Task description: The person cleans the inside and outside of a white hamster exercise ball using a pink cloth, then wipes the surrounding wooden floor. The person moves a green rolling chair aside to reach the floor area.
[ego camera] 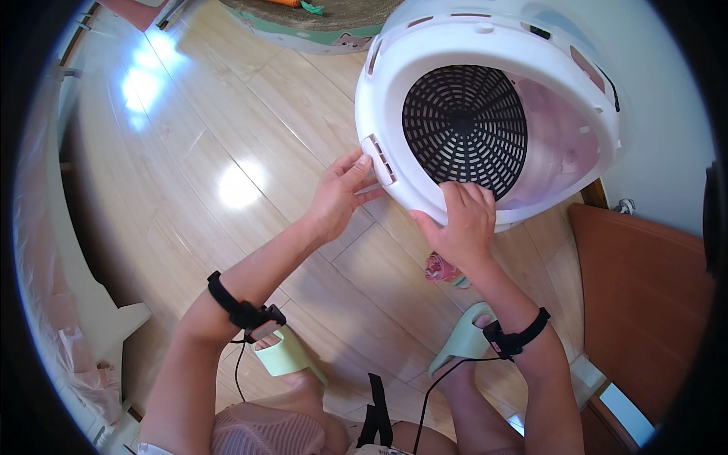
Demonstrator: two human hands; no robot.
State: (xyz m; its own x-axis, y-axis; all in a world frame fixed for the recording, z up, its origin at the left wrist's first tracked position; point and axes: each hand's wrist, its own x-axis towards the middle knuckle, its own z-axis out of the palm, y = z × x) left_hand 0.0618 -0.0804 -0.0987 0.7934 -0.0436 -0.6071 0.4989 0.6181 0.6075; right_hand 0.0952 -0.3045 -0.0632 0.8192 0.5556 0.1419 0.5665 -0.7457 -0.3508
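A white rounded plastic shell point(392, 79) with a wide opening stands before me, its inside tinted pink; it looks like part of a covered cat litter box. Through the opening shows a round black slotted grate point(463, 122). My left hand point(344, 196) touches a white slotted clip point(379, 159) on the shell's left edge, thumb on its face and fingers at its side. With fingers hooked over the near rim and thumb outside, my right hand point(463, 224) grips the shell. The underside of the shell is hidden.
On the wood-look floor, a small rolled patterned item point(441, 268) lies below my right hand. A brown wooden panel point(642, 296) stands at the right, beside a pale wall. Beyond the shell lies a round woven mat point(335, 12) with a green border. Black cables run from my wrist straps.
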